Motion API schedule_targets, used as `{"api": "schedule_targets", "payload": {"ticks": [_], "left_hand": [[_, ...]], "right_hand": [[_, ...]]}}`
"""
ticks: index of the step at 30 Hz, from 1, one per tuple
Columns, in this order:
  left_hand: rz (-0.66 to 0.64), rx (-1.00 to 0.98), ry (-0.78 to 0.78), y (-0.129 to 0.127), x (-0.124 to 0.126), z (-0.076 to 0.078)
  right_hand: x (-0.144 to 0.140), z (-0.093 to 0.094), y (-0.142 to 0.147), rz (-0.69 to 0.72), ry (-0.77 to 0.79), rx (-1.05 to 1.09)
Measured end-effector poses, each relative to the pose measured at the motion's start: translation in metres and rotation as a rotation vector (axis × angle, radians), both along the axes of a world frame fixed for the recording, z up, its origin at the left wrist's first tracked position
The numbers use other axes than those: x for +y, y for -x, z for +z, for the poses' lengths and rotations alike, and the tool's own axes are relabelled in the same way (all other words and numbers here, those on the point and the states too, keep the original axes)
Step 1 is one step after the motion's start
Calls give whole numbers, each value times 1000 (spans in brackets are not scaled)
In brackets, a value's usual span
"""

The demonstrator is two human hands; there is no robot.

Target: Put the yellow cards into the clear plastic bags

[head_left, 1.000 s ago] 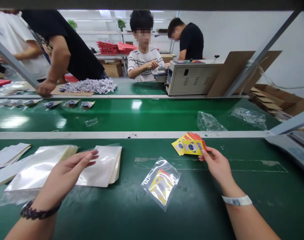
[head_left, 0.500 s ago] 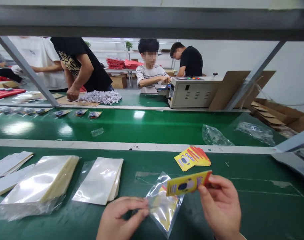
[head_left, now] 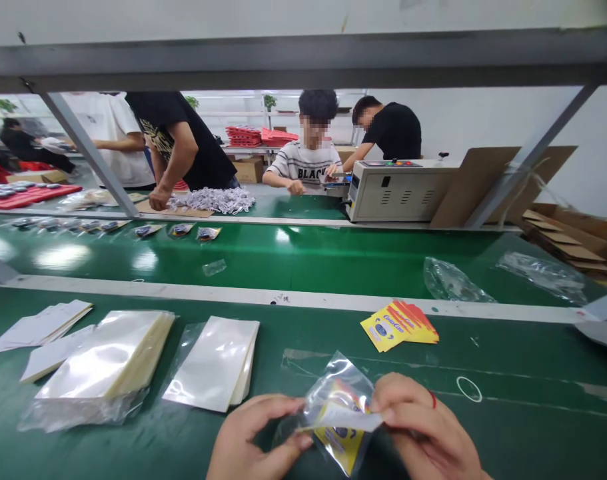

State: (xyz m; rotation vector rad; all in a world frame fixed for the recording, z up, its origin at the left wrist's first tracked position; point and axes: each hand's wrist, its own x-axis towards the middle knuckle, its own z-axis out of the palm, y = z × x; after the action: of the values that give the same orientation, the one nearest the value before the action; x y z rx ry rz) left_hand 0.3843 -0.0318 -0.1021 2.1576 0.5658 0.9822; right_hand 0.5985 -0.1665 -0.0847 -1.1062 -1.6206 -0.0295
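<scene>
Bag [head_left: 340, 400], clear plastic, sits low centre on the desk [head_left: 523, 427], pinched between both hands. Left hand [head_left: 256, 437] closed on the bag's left edge, thumb and fingers clamped, likely to keep the mouth steady. Right hand [head_left: 423, 433] closed on a yellow card [head_left: 343, 433] at the bag's right side; card looks partly inside the film, white edge showing near the fingertips, so the grip seems meant to feed it in flat. How far in, cannot tell through the glare.

Card stack [head_left: 399, 325], yellow and red, fanned, lies just beyond the right hand, within easy reach for picking. Empty bag piles [head_left: 213, 363] lie beyond and left of the left hand, a bigger wrapped pile [head_left: 106, 363] further left, white sheets [head_left: 40, 323] past that.

Beyond both hands a white rail, then a green belt [head_left: 303, 257] carrying filled packets [head_left: 178, 230] in a row and loose crumpled film [head_left: 450, 283]. Far side: other people at work, a grey machine [head_left: 400, 192], cardboard [head_left: 488, 183], a heap of white cords [head_left: 213, 199].
</scene>
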Motion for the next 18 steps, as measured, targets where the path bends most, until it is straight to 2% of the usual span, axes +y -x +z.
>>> {"api": "schedule_targets", "payload": {"ticks": [5,7,10,12,13,15,16,18], "left_hand": [[-70,52,-22,-4,0,4],[-93,61,-5,-6,-2,5],[-188,78,52,-5,-5,6],[-156,71,93,0,1,7],[-61,83,99,5,7,7],[264,164,52,16,28,8],[458,247,3,23,42,9],[708,464,-126,35,71,11]], "right_hand": [[12,9,10,-71,192,-407],[16,11,14,-98,296,-484],[18,11,14,-26,496,-360],[17,5,10,22,601,-182],[16,0,6,17,653,-84],[14,-15,-3,-55,788,70],[12,-24,-9,-117,856,111],[10,-42,-24,-304,933,103]]}}
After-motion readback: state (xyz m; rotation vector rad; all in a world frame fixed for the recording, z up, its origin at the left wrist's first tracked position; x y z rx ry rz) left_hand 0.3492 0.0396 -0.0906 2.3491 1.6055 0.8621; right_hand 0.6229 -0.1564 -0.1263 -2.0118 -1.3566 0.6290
